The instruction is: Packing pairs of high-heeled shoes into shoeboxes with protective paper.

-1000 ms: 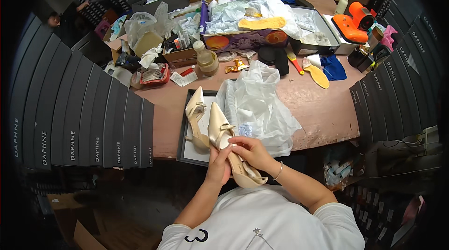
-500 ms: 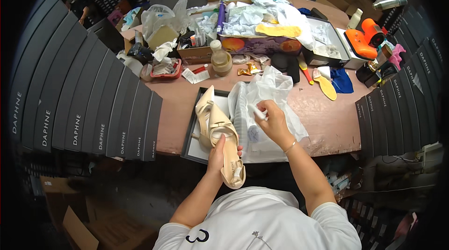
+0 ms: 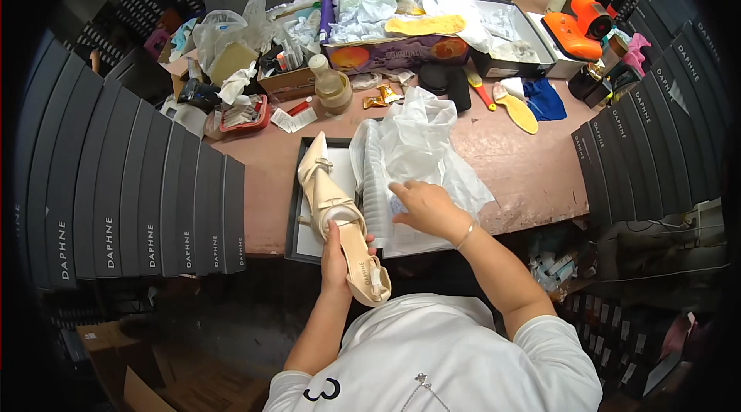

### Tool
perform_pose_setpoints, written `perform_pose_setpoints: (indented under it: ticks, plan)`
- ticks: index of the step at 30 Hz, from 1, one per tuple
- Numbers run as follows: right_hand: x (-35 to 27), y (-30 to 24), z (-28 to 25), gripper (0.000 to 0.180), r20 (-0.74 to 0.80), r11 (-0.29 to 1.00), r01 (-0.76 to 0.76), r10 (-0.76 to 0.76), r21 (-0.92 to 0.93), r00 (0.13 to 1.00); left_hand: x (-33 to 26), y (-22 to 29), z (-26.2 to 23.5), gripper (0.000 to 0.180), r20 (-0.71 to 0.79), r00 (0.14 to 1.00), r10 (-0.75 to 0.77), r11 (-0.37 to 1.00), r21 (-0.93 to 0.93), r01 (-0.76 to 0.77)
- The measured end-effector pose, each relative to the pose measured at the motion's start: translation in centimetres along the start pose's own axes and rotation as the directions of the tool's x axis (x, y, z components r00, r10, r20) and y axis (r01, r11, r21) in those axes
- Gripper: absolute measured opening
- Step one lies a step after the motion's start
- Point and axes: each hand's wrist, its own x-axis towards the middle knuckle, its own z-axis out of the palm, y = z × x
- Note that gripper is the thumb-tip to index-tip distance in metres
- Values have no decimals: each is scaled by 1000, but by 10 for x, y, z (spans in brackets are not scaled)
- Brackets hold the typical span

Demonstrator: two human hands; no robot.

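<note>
My left hand (image 3: 333, 261) grips a beige pointed slingback shoe (image 3: 354, 246) by its middle, thumb inside, insole facing up. White stuffing (image 3: 340, 215) shows in the shoe's front part. Partly behind it, a second beige shoe (image 3: 313, 148) lies in a dark shoebox (image 3: 292, 234), much of it hidden. To the right of the shoes, my right hand (image 3: 429, 210) hovers palm down over white wrapping paper (image 3: 421, 142), thumb and forefinger apart, nothing seen between them. A ribbed translucent plastic sleeve (image 3: 376, 180) lies between the shoes and that hand.
Rows of dark shoeboxes (image 3: 139, 188) stand at the left, more shoeboxes (image 3: 633, 150) at the right. Toward the back are a paper-filled carton (image 3: 394, 55), a glue bottle (image 3: 332, 88), a red-handled brush (image 3: 482, 92), a yellow insole (image 3: 517, 111) and an orange device (image 3: 575, 30).
My right hand has moved left and down toward the shoe, and its pinch has opened; the white piece it held no longer shows there. My left hand still holds the shoe. The view has shifted.
</note>
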Motion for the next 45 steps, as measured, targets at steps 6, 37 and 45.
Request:
perform_pose_setpoints:
  ticks: [6,37,45]
  plan:
    - [8,45,55,51,-96,1000,8,-8,3,995,14,-1,15,54,109,992,-65,998,-8,67]
    - [-18,-36,29,28,-462,961,263,-270,-80,845,9,-11,19,51,323,941,103,994,-60,-88]
    - [-15,-52,14,62,-606,905,296,-55,305,794,-10,-15,25,78,347,934,-91,986,166,34]
